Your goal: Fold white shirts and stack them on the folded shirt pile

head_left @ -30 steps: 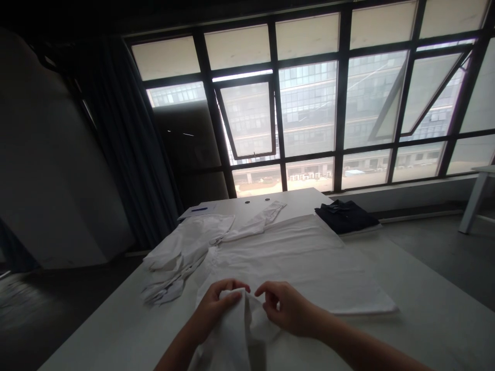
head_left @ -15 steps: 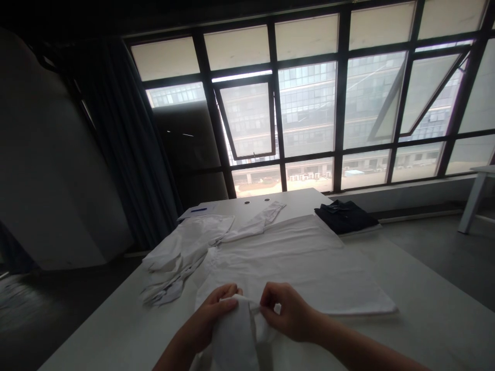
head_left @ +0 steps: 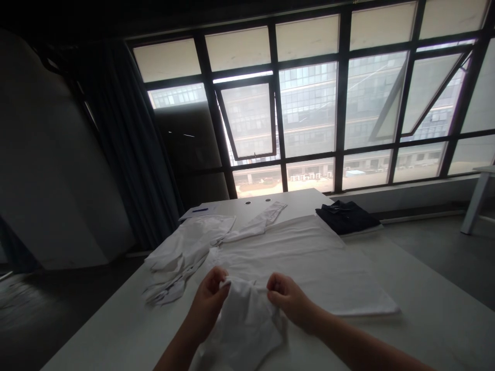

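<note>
A white shirt (head_left: 305, 263) is spread on the table, its body reaching to the right and one sleeve stretched toward the far side. Nearest to me, my left hand (head_left: 209, 299) pinches one top corner of a white cloth part that looks like the shirt's near sleeve (head_left: 247, 324). My right hand (head_left: 290, 299) is closed on the other top corner, a short span away. Between the two hands the cloth hangs loosely with soft folds. Where it joins the shirt is hidden by the hands.
Left of the shirt lies a crumpled white garment (head_left: 189, 245). A folded dark shirt (head_left: 348, 215) rests at the right edge of the white table (head_left: 390, 268). A blue pen (head_left: 200, 209) lies on paper at the far left corner. Windows stand behind.
My hands have moved slightly farther apart and up. The sleeve, earlier bunched with a narrow strip hanging, now spreads wider between them.
</note>
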`<state>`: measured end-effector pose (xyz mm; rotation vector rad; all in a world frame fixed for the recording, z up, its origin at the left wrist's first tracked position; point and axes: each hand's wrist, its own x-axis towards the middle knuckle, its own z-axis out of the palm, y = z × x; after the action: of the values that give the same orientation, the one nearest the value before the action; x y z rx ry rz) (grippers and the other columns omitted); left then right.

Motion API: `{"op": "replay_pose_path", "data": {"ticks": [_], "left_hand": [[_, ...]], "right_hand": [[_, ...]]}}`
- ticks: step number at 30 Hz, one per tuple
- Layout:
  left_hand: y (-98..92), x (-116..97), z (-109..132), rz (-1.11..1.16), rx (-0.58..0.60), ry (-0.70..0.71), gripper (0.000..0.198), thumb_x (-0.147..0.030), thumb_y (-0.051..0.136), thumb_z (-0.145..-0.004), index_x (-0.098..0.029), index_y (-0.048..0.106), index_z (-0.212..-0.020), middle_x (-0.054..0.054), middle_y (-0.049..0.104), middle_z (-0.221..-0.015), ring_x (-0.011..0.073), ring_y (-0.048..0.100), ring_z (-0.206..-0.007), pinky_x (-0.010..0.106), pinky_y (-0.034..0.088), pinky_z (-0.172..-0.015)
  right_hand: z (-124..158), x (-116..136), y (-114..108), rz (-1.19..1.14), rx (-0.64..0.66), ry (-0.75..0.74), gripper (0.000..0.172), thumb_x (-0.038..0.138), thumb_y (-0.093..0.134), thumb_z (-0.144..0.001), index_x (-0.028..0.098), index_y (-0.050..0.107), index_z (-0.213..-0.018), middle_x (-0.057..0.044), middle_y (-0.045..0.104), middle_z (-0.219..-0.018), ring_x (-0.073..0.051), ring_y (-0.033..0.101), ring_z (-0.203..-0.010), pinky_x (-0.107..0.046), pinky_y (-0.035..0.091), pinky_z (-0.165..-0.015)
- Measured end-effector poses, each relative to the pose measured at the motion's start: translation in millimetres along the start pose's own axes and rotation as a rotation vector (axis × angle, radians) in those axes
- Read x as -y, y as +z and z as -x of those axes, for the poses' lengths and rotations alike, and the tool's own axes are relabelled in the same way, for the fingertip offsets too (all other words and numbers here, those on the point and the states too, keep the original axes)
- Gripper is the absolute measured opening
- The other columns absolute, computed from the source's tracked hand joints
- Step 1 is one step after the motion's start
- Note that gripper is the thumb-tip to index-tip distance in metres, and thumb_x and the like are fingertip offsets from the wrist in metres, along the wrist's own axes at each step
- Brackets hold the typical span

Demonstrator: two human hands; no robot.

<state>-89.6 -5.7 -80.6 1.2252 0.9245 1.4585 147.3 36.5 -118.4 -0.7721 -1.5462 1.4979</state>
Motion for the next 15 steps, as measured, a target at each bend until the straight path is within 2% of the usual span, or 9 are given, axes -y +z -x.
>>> {"op": "replay_pose_path", "data": {"ticks": [4,7,10,12,15], "left_hand": [[-6.5,10.8,-5.8,-0.149,-0.166,0.124,0.034,-0.031,0.08,-0.078,-0.021,0.047,-0.08,-0.006,0.049,-0.075,0.0093,0.045,-0.064,0.018,0.041,-0.058],[-10.2,11.0,-7.2,-0.222,-0.315,0.218,0.032,-0.029,0.079,-0.073,-0.022,0.049,-0.082,-0.006,0.052,-0.075,0.0106,0.048,-0.064,0.019,0.042,-0.056],[-6.5,9.8,-6.6,-0.388,-0.429,0.314,0.028,-0.031,0.077,-0.071,-0.022,0.054,-0.085,-0.005,0.056,-0.075,0.0131,0.052,-0.066,0.021,0.045,-0.059],[-1.9,10.4,-5.7,-0.493,-0.47,0.347,0.026,-0.033,0.074,-0.073,-0.021,0.056,-0.087,-0.005,0.056,-0.075,0.0146,0.054,-0.067,0.022,0.046,-0.06],[3.0,13.2,-4.5,-0.574,-0.495,0.344,0.025,-0.036,0.071,-0.076,-0.022,0.056,-0.09,-0.004,0.057,-0.076,0.0156,0.056,-0.067,0.023,0.047,-0.06]], "right_hand": [[-0.3,-9.2,4.0,0.03,0.042,-0.023,0.016,0.031,0.062,-0.079,0.023,0.05,-0.087,0.011,0.042,-0.058,-0.008,0.031,-0.052,-0.022,0.02,-0.048],[-0.9,-12.1,5.3,0.066,0.074,-0.009,0.018,0.036,0.061,-0.083,0.024,0.049,-0.089,0.011,0.041,-0.059,-0.008,0.03,-0.051,-0.022,0.019,-0.047],[1.4,-7.3,5.3,0.108,0.088,0.024,0.017,0.038,0.057,-0.087,0.024,0.052,-0.094,0.01,0.038,-0.059,-0.01,0.03,-0.051,-0.022,0.021,-0.047],[6.2,-0.6,5.9,0.186,0.05,-0.033,0.018,0.04,0.05,-0.092,0.023,0.056,-0.096,0.007,0.045,-0.067,-0.012,0.039,-0.058,-0.023,0.031,-0.053],[16.6,9.9,8.3,0.407,-0.019,-0.201,0.021,0.041,0.054,-0.091,0.022,0.06,-0.099,-0.002,0.059,-0.095,-0.017,0.054,-0.085,-0.028,0.043,-0.075]]}}
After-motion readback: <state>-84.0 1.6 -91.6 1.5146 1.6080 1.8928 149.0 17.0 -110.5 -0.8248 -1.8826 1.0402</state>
